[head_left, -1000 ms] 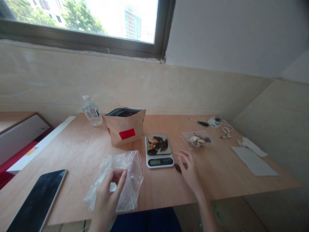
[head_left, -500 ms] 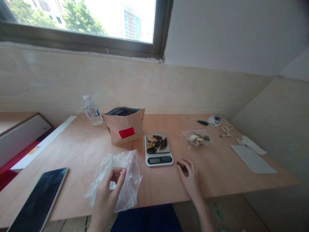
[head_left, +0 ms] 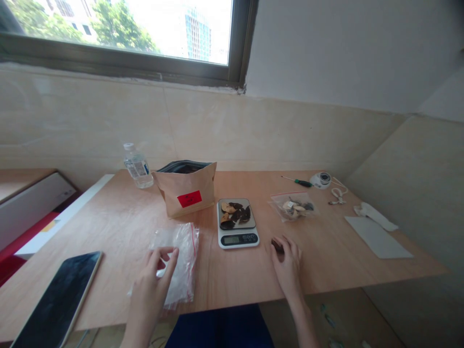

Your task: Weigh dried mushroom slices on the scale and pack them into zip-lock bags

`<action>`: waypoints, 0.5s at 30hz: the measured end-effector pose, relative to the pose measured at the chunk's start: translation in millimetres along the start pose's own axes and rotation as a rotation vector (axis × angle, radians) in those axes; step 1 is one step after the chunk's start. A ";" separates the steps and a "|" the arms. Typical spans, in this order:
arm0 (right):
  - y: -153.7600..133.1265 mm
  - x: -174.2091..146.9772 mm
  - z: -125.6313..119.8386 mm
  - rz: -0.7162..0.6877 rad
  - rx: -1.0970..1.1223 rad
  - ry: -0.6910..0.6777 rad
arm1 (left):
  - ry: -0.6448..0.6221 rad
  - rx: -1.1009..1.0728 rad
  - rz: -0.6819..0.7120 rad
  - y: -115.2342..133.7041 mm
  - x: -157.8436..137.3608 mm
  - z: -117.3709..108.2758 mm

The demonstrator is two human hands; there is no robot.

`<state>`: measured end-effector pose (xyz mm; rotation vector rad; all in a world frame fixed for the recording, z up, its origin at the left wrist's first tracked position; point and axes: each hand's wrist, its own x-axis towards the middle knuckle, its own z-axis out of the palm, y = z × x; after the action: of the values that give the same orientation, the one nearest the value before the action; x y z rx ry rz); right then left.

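Note:
My left hand (head_left: pixel 154 273) is over a clear zip-lock bag (head_left: pixel 183 275) with a red seal line, its thumb and fingertips pinched together at the plastic. How firmly they grip it is hard to see. To the right of the scale, my right hand (head_left: pixel 287 256) holds a dark brown piece of what looks like dried peel (head_left: pixel 278 246) just above the table. Between the hands stands a white kitchen scale (head_left: pixel 223 237). Several curled pieces of dried peel (head_left: pixel 235 215), dark brown and tan, lie on its plate. The digits on the display are too small to read.
Behind the scale stands an open brown pouch (head_left: pixel 166 191) with a red label, beside a water bottle (head_left: pixel 138 168). A tablet (head_left: pixel 58 299) lies at left. To the right are a filled zip bag (head_left: pixel 295 208), a screwdriver (head_left: pixel 302 183), a white camera (head_left: pixel 321 180) and paper (head_left: pixel 379 237).
My left hand and the clear bag have shifted left, and the plastic now lies flatter and narrower. My right hand has moved slightly right with the dark piece.

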<state>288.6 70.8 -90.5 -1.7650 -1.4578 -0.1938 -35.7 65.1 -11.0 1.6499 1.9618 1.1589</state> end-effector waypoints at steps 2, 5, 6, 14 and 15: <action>-2.7 -0.3 -0.3 -0.007 -0.024 0.020 | 0.029 0.044 0.026 0.1 3.7 -1.9; -10.7 -2.2 -1.5 -0.029 -0.018 0.030 | 0.173 0.058 0.094 16.1 17.1 -8.8; -14.9 -3.1 -1.7 -0.041 -0.006 0.025 | 0.233 0.046 0.126 25.2 25.9 -11.6; -69.9 -15.5 -6.4 -0.177 0.217 -0.144 | 0.445 -0.133 0.219 71.9 151.6 -4.0; -75.2 -16.9 -7.4 -0.189 0.244 -0.171 | 0.363 -0.187 0.162 70.1 159.3 -1.2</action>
<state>220.1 52.8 -59.1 -1.4771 -1.6951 0.0388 -34.2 212.6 81.3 1.6123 1.8710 1.7525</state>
